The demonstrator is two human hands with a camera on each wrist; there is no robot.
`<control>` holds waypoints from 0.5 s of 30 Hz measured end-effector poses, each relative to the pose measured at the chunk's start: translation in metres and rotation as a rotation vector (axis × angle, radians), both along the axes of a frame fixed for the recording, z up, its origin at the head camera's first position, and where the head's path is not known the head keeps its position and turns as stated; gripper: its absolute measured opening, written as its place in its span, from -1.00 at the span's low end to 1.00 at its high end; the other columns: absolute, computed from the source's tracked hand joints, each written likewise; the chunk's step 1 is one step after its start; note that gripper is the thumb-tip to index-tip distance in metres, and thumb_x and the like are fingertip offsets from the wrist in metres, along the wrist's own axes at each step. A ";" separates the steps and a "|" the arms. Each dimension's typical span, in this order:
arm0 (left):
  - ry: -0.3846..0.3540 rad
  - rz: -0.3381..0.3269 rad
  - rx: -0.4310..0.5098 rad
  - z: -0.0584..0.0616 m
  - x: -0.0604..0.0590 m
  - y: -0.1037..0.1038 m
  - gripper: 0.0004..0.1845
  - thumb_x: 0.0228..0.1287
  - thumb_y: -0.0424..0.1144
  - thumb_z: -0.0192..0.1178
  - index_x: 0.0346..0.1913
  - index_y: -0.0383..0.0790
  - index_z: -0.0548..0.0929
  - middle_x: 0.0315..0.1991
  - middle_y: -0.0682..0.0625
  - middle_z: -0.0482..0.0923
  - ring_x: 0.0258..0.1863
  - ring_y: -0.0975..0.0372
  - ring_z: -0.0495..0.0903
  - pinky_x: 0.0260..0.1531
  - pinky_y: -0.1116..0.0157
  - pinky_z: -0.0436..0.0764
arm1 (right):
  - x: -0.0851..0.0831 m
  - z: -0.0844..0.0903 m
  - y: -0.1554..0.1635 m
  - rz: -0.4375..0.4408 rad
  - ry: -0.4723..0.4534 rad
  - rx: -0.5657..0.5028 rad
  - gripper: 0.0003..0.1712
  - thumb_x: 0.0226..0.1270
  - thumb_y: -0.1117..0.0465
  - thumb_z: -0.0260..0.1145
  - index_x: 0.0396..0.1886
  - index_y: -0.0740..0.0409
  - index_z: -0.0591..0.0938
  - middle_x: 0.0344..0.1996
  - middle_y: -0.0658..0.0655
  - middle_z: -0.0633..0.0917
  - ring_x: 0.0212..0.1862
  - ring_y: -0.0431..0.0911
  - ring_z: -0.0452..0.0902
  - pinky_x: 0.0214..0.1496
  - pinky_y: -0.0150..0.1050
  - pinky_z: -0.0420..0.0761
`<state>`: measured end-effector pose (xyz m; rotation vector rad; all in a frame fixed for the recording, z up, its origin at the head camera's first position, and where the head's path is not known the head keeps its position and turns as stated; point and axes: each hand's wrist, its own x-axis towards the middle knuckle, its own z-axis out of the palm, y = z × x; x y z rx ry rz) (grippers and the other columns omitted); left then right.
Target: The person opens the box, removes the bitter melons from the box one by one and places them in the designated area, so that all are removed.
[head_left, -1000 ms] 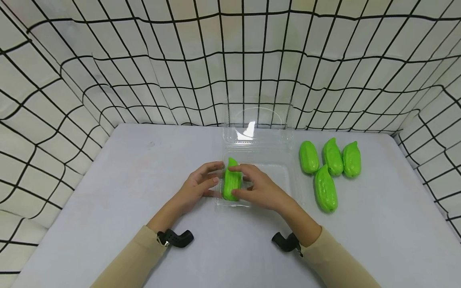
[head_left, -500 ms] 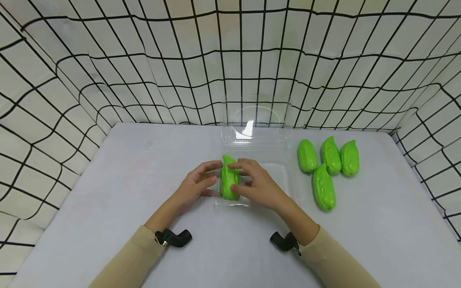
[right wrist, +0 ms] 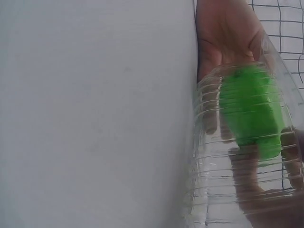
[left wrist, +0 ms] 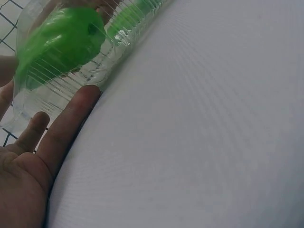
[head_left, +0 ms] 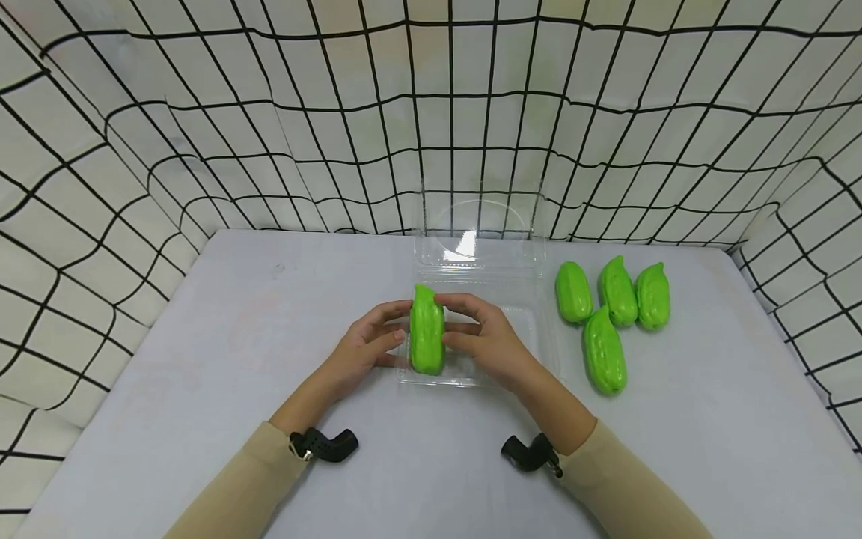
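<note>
A glossy green ridged fruit with a pointed tip, plastic-looking [head_left: 427, 329] [left wrist: 66, 40] [right wrist: 251, 109], sits along the left side of a clear plastic clamshell box [head_left: 485, 384], its tip toward the back. My left hand [head_left: 367, 344] [left wrist: 28, 175] rests against the outside of the box's left wall, fingers spread and fairly straight. From inside the box, my right hand [head_left: 494, 340] [right wrist: 270, 204] touches the fruit's right side with index fingertip and thumb. Part of the fruit's left side is hidden by the ribbed wall in the left wrist view.
The box's clear lid [head_left: 481, 254] stands raised at the back. Several more green fruits [head_left: 604, 352] lie on the white table [head_left: 337, 269] right of the box. Black-grid netting [head_left: 485, 112] over white cloth borders the back and sides.
The fruit has shifted slightly left toward the box wall. My right fingers have drawn back from over the fruit to its right side. My left hand has hardly moved.
</note>
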<state>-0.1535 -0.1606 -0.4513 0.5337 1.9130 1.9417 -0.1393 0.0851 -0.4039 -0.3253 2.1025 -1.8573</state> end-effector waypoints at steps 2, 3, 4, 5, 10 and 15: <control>0.005 -0.004 0.000 0.000 0.000 0.000 -0.48 0.53 -0.26 0.06 0.47 -0.08 0.29 0.46 -0.07 0.28 0.40 0.02 0.35 -0.05 0.00 0.73 | 0.000 -0.001 0.000 0.028 0.005 -0.004 -0.39 0.34 0.41 0.29 0.34 -0.07 0.49 0.36 0.11 0.47 0.25 0.12 0.54 0.22 -0.01 0.62; 0.008 -0.006 0.000 0.000 0.000 0.000 -0.48 0.53 -0.26 0.06 0.47 -0.09 0.28 0.46 -0.08 0.27 0.40 0.01 0.35 -0.05 0.01 0.73 | 0.000 -0.001 0.000 0.041 0.013 0.002 -0.39 0.34 0.41 0.28 0.35 -0.07 0.49 0.35 0.11 0.47 0.26 0.13 0.53 0.22 -0.01 0.63; 0.011 -0.009 0.003 -0.001 -0.001 0.000 -0.48 0.53 -0.26 0.06 0.47 -0.11 0.28 0.46 -0.09 0.27 0.40 0.00 0.35 -0.05 0.01 0.73 | 0.000 -0.001 0.000 0.052 0.020 0.010 -0.39 0.34 0.41 0.28 0.34 -0.08 0.49 0.34 0.10 0.48 0.26 0.13 0.52 0.20 -0.01 0.63; 0.013 -0.010 0.006 -0.001 -0.001 0.000 -0.47 0.52 -0.27 0.06 0.48 -0.12 0.28 0.46 -0.10 0.26 0.41 -0.02 0.34 -0.05 0.01 0.73 | 0.001 -0.001 0.000 0.060 0.028 0.020 -0.39 0.34 0.40 0.29 0.34 -0.11 0.50 0.33 0.09 0.48 0.27 0.14 0.50 0.18 -0.01 0.65; 0.012 -0.001 0.002 -0.002 -0.002 0.001 -0.48 0.51 -0.28 0.07 0.46 -0.10 0.29 0.46 -0.09 0.27 0.42 -0.05 0.31 -0.06 0.04 0.73 | 0.004 0.000 -0.001 0.098 0.066 0.040 -0.40 0.33 0.37 0.33 0.31 -0.17 0.52 0.39 0.02 0.37 0.27 0.20 0.47 0.11 -0.01 0.68; 0.005 0.009 -0.003 -0.003 -0.001 0.000 -0.48 0.51 -0.29 0.07 0.46 -0.08 0.30 0.45 -0.08 0.28 0.41 -0.05 0.32 -0.06 0.03 0.73 | 0.005 0.001 -0.003 0.105 0.110 0.066 -0.39 0.31 0.34 0.38 0.30 -0.21 0.53 0.32 0.11 0.32 0.22 0.20 0.50 0.09 -0.05 0.69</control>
